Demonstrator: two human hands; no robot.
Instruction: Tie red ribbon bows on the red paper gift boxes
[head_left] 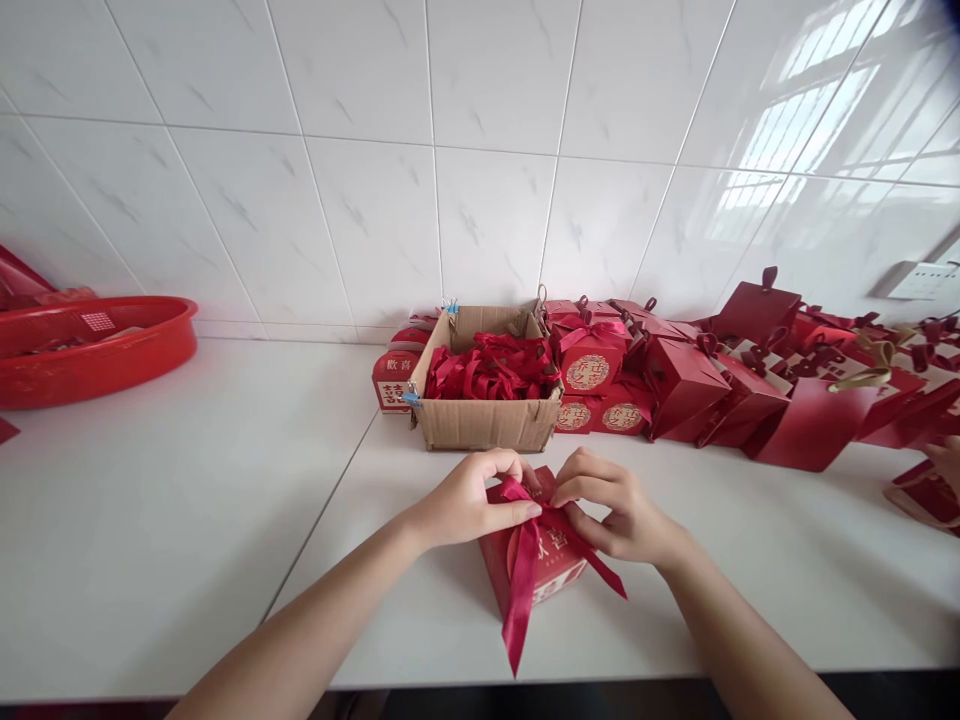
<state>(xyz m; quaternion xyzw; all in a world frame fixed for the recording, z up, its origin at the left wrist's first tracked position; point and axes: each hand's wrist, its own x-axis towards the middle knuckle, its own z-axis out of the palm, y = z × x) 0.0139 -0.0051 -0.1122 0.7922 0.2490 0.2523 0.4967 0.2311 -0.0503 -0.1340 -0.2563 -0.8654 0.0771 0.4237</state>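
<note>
A red gift box [495, 565] with printed characters sits on the white table in front of me. A dark red ribbon [523, 590] crosses its top, with two tails hanging over the near side. My left hand [480, 500] pinches the ribbon between thumb and fingers at the left of the knot. On the other side, my right hand [611, 505] has its fingers closed on the ribbon close to the middle. The knot itself is partly hidden by my fingertips.
Behind the gift box stands a cardboard box [487, 425] full of loose red ribbons [491, 368]. Many red gift boxes [686, 385] are stacked along the wall to the right. A red plastic basin [97, 365] stands at the left. Another person's hand [946, 460] shows at the right edge.
</note>
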